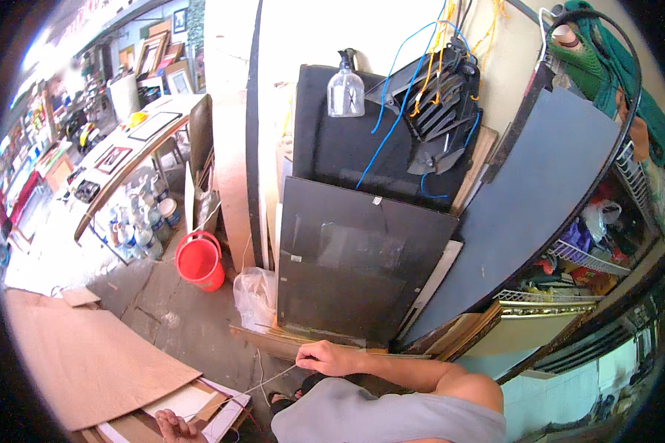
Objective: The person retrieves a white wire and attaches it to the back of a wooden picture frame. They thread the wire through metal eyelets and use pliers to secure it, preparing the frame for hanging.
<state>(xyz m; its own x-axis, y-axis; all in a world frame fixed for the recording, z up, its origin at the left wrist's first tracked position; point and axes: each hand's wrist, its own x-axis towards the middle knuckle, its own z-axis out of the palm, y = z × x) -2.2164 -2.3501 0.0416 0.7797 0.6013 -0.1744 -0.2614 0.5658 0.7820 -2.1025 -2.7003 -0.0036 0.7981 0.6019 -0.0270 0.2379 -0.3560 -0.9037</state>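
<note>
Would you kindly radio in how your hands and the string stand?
Right hand closed on string. Left hand near stacked panels, grip unclear. Brown board covering some panels.

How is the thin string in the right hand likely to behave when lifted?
The string is probably floppy, since a slack strand near the right hand curves loosely. It should be light, being so thin. It might snag, as it runs close to the stacked boards.

1. A red bucket (199, 263) stands on the floor (144, 295) near a clear plastic bag (255, 299).
2. A clear spray bottle (346, 94) shows against a black panel (319, 144).
3. Dark frames (155, 126) lie on a long worktop (186, 103), plastic bottles (146, 238) by its legs.
4. Green cloth (602, 74) hangs at upper right.
</note>
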